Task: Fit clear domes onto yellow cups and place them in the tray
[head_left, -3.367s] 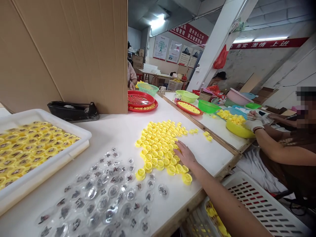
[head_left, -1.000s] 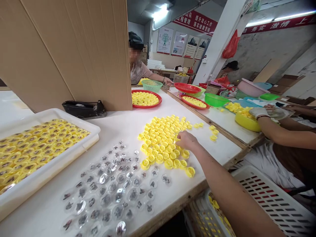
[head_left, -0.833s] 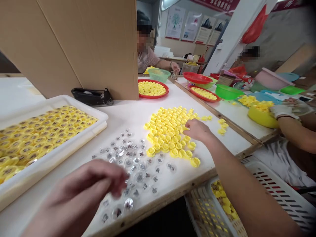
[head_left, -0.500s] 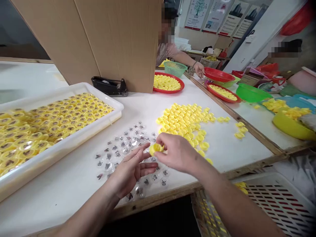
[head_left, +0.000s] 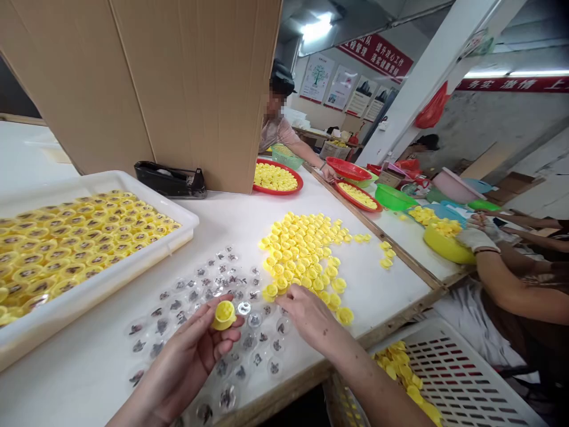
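My left hand (head_left: 195,341) holds a small yellow plastic cup (head_left: 224,314) between thumb and fingers, its hollow side tilted up. My right hand (head_left: 311,320) is at the near edge of a heap of similar yellow cups (head_left: 302,252), fingertips pinched together and turned down. What those fingertips hold, if anything, is hidden. Under and around both hands lie many clear round discs (head_left: 249,341) with small dark printed figures, spread over the white tabletop (head_left: 102,362).
At left stands a white tray (head_left: 178,237) of yellow cups with printed tops. Behind it are a black tape dispenser (head_left: 171,179) and a tall cardboard sheet (head_left: 191,89). A co-worker's hand (head_left: 329,173) reaches to red plates. A slotted white crate (head_left: 466,362) sits below right.
The yellow cup has passed from my right fingers into my left hand. My right hand has gone to the edge of the cup heap. The view has shifted to the right.
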Tool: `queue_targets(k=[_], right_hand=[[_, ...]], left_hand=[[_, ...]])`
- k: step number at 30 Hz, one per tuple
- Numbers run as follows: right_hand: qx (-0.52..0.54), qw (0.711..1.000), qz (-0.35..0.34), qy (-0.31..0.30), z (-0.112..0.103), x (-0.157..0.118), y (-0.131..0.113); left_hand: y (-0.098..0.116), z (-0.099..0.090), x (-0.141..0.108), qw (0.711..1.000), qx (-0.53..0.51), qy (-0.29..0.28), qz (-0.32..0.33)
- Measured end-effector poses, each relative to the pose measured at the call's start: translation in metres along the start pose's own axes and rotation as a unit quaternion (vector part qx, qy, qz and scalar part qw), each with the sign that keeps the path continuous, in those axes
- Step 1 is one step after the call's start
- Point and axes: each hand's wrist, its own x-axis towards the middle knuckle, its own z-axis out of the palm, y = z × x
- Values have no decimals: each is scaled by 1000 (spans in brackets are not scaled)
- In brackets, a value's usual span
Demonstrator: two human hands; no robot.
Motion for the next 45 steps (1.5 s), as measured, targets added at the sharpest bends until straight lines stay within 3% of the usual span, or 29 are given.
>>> queue_targets(k=[9, 16, 18, 20, 22, 24, 27, 29, 31, 34, 40, 45], right_hand=[[14, 1000, 4, 17, 24, 2, 5], [130, 988, 61, 48, 11, -6, 7], [217, 972, 77, 52, 4, -8, 5], [402, 910, 98, 38, -2, -7, -1], [601, 791, 116, 9, -5, -1, -13], [719, 685, 119, -25, -6, 6, -29], [790, 597, 114, -77, -3, 18, -49], [808, 572, 106, -94, -1, 24, -57], [809, 571, 95, -101, 0, 28, -59], [787, 601, 83, -109, 0, 32, -57], [709, 694, 58, -112, 0, 38, -51], [623, 778, 15, -77, -6, 38, -56]], left_hand=[[-4, -1, 0, 1000, 16, 25, 3], [-3, -1, 3, 1000, 1, 5, 24], [-3, 0, 3, 1000, -11, -5, 27], [-4, 1, 3, 999, -24, -14, 26], [-5, 2, 4, 999, -38, -21, 21], [-7, 2, 4, 998, -50, -26, 18], [-8, 1, 4, 997, -67, -38, 14], [-9, -1, 5, 995, -77, -54, 16], [-9, -3, 6, 994, -83, -69, 20], [-9, -3, 6, 994, -83, -73, 21], [-10, -2, 4, 994, -74, -77, 13], [-10, -4, 4, 994, -76, -72, 22]])
